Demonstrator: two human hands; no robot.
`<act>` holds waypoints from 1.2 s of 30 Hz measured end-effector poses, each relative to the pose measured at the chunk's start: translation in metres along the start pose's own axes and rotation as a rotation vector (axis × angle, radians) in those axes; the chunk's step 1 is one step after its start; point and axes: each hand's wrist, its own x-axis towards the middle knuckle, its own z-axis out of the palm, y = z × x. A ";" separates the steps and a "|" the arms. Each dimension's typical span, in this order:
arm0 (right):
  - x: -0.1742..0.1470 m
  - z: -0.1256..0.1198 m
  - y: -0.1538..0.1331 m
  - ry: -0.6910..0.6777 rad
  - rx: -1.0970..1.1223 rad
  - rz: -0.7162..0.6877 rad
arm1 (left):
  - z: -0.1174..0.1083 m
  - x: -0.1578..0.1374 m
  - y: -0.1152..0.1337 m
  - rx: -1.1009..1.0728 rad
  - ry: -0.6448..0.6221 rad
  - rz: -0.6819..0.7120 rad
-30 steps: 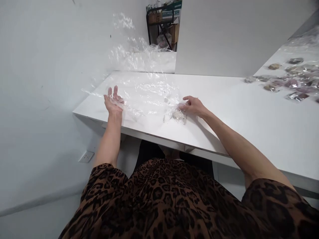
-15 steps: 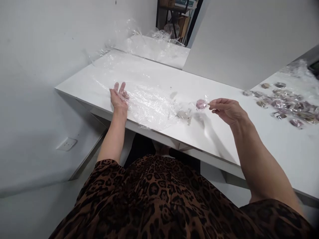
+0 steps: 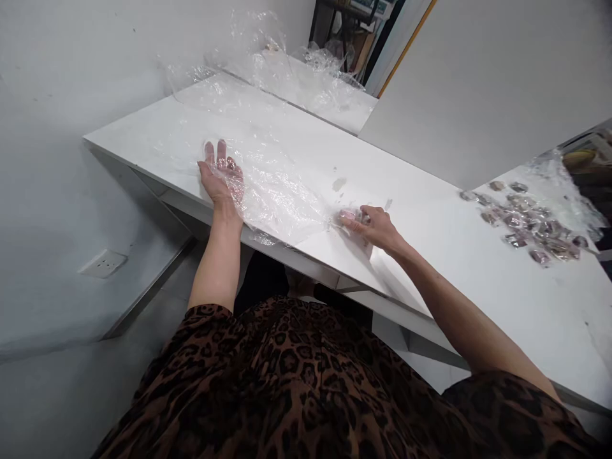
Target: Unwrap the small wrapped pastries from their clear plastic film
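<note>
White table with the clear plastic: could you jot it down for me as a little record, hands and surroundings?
Table: white
Left hand: palm up, clear plastic across it
Right hand: at a small pinkish piece, by the plastic's right end
Far right: scattered small wrapped pieces
Lower left: wall socket

Clear film (image 3: 282, 201), crinkled, spread out; glossy pinkish piece (image 3: 348, 214) beside right end.
</note>
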 end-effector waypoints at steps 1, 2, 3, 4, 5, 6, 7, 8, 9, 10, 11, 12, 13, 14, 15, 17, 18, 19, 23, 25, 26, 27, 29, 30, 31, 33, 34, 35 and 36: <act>0.000 0.004 -0.003 -0.006 -0.076 0.004 | 0.000 -0.001 0.000 0.005 -0.005 -0.004; 0.001 0.007 -0.005 -0.012 -0.126 0.019 | 0.000 -0.001 0.000 0.022 -0.008 -0.003; 0.003 0.010 -0.007 -0.010 -0.149 0.038 | -0.001 0.000 -0.001 0.047 -0.010 0.001; 0.005 0.012 -0.009 0.005 -0.153 0.050 | -0.002 0.001 -0.001 0.075 -0.009 0.009; 0.007 0.014 -0.010 0.022 -0.149 0.058 | -0.003 0.002 -0.002 0.103 -0.008 0.018; 0.009 0.016 -0.010 0.035 -0.139 0.062 | -0.004 0.004 -0.002 0.128 -0.011 0.029; 0.011 0.016 -0.010 0.039 -0.119 0.065 | -0.005 0.005 -0.003 0.149 -0.019 0.035; 0.012 0.016 -0.009 0.032 -0.092 0.068 | -0.006 0.006 -0.004 0.168 -0.029 0.037; 0.013 0.016 -0.008 0.017 -0.062 0.075 | -0.007 0.007 -0.004 0.185 -0.039 0.038; 0.013 0.014 -0.006 -0.003 -0.030 0.085 | -0.008 0.008 -0.005 0.201 -0.048 0.037; 0.013 0.012 -0.003 -0.020 0.005 0.096 | -0.008 0.008 -0.005 0.213 -0.056 0.037; 0.011 0.009 0.000 -0.032 0.044 0.103 | -0.009 0.008 -0.006 0.221 -0.059 0.039; 0.010 0.005 0.004 -0.036 0.083 0.108 | -0.009 0.009 -0.006 0.224 -0.058 0.039; 0.008 -0.001 0.009 -0.030 0.118 0.114 | -0.009 0.009 -0.006 0.222 -0.052 0.039; 0.006 -0.007 0.014 -0.017 0.146 0.124 | -0.009 0.009 -0.007 0.214 -0.044 0.037; 0.001 -0.022 0.025 0.029 0.189 0.140 | -0.010 0.011 -0.007 0.188 -0.031 0.031; 0.000 -0.030 0.030 0.070 0.207 0.136 | -0.011 0.012 -0.007 0.180 -0.032 0.028; -0.002 -0.037 0.033 0.124 0.227 0.118 | -0.011 0.013 -0.007 0.181 -0.036 0.028; 0.003 -0.038 0.030 0.302 0.277 -0.060 | -0.013 0.016 -0.006 0.267 -0.063 0.015; 0.011 -0.021 0.023 0.261 0.220 -0.173 | -0.012 0.016 -0.005 0.280 -0.044 -0.012; 0.016 -0.011 0.019 0.206 0.168 -0.242 | -0.011 0.015 -0.006 0.272 -0.029 -0.025; 0.019 -0.001 0.016 0.140 0.099 -0.318 | -0.010 0.014 -0.006 0.257 -0.012 -0.028; 0.023 0.017 0.012 0.027 -0.064 -0.478 | -0.009 0.013 -0.007 0.222 0.008 -0.010; 0.024 0.024 0.011 -0.001 -0.146 -0.547 | -0.009 0.013 -0.008 0.201 0.006 0.005; 0.023 0.028 0.012 -0.007 -0.221 -0.601 | -0.009 0.012 -0.009 0.177 0.000 0.020; 0.019 0.032 0.014 0.024 -0.333 -0.651 | -0.008 0.013 -0.009 0.131 -0.011 0.023; 0.017 0.032 0.016 0.041 -0.373 -0.657 | -0.008 0.013 -0.009 0.106 -0.017 0.014; 0.015 0.032 0.019 0.056 -0.402 -0.650 | -0.008 0.014 -0.009 0.082 -0.015 0.003; 0.013 0.030 0.021 0.072 -0.418 -0.631 | -0.007 0.014 -0.008 0.059 -0.009 -0.007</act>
